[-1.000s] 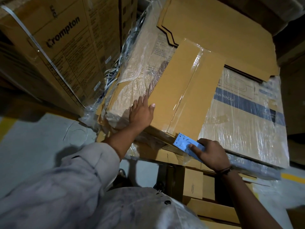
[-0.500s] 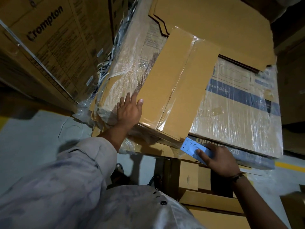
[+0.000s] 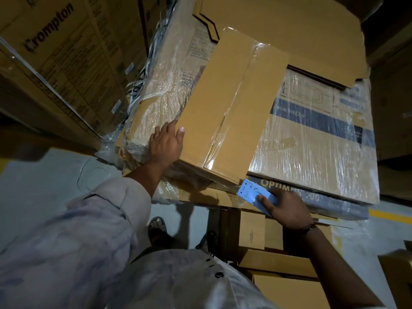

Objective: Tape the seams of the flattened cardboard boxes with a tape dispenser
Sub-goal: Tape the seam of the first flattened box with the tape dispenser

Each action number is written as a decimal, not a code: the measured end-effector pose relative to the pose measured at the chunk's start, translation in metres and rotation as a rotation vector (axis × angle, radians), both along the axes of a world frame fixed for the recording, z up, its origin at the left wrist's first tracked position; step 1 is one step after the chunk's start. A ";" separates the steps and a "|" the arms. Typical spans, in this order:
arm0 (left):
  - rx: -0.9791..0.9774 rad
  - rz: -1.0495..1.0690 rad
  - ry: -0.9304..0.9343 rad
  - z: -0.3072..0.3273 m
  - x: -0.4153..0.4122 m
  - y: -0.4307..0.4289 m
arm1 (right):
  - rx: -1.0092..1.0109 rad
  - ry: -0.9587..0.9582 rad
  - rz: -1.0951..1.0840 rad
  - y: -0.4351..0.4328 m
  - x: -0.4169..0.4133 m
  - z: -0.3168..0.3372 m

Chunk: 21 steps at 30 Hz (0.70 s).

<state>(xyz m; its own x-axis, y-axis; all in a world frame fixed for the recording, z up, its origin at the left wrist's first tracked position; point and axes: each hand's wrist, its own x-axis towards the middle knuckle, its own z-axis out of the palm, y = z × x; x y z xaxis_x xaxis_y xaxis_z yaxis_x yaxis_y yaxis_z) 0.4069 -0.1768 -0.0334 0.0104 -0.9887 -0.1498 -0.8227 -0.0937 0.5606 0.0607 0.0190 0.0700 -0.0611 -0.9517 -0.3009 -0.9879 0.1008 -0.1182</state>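
Head view: flattened box [image 3: 231, 103] on shrink-wrapped cartons [image 3: 316, 139], long axis near to far, leaning right. Left hand [image 3: 166, 143] flat, fingers straight, pressing near-left edge. Right hand [image 3: 287, 208] wrapped round blue tape dispenser [image 3: 252, 194], just off near-right corner, right of glossy seam [image 3: 225, 121]; nearer to seam's near end.

Flattened cardboard box [image 3: 231, 103] lies on plastic-wrapped cartons [image 3: 312, 150].

flattened box [image 3: 231, 103] on wrapped stack [image 3: 316, 139] | left hand [image 3: 166, 143] at its left edge | tape dispenser [image 3: 252, 194] below its near corner
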 end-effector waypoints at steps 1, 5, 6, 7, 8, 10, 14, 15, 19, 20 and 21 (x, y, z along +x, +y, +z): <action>-0.001 -0.001 -0.002 -0.002 0.000 -0.001 | 0.002 0.005 -0.002 -0.001 -0.001 -0.002; -0.033 -0.011 -0.017 -0.003 0.001 -0.002 | 0.011 0.022 -0.002 -0.005 -0.002 -0.009; -0.044 -0.019 -0.037 -0.002 0.000 -0.001 | 0.012 0.018 -0.003 -0.007 -0.003 -0.012; -0.050 -0.023 -0.073 0.000 -0.001 0.000 | 0.013 0.019 -0.003 -0.009 -0.003 -0.014; -0.048 -0.016 -0.125 0.004 -0.004 0.001 | 0.016 0.021 -0.003 -0.010 -0.004 -0.016; -0.056 0.003 -0.265 0.014 -0.009 0.002 | 0.022 0.016 -0.021 -0.011 -0.004 -0.019; -0.181 -0.152 -0.398 0.026 -0.041 0.021 | 0.031 -0.007 -0.068 -0.010 -0.002 -0.020; -0.197 -0.240 -0.384 0.025 -0.057 0.033 | 0.033 -0.002 -0.074 -0.011 -0.001 -0.019; -0.305 -0.688 -0.370 0.013 -0.110 0.088 | 0.042 0.005 -0.091 -0.015 0.001 -0.013; -0.351 -0.774 -0.373 0.008 -0.115 0.096 | 0.037 0.006 -0.094 -0.015 0.001 -0.012; -0.401 -0.824 -0.382 0.005 -0.117 0.101 | 0.036 0.012 -0.093 -0.015 0.001 -0.013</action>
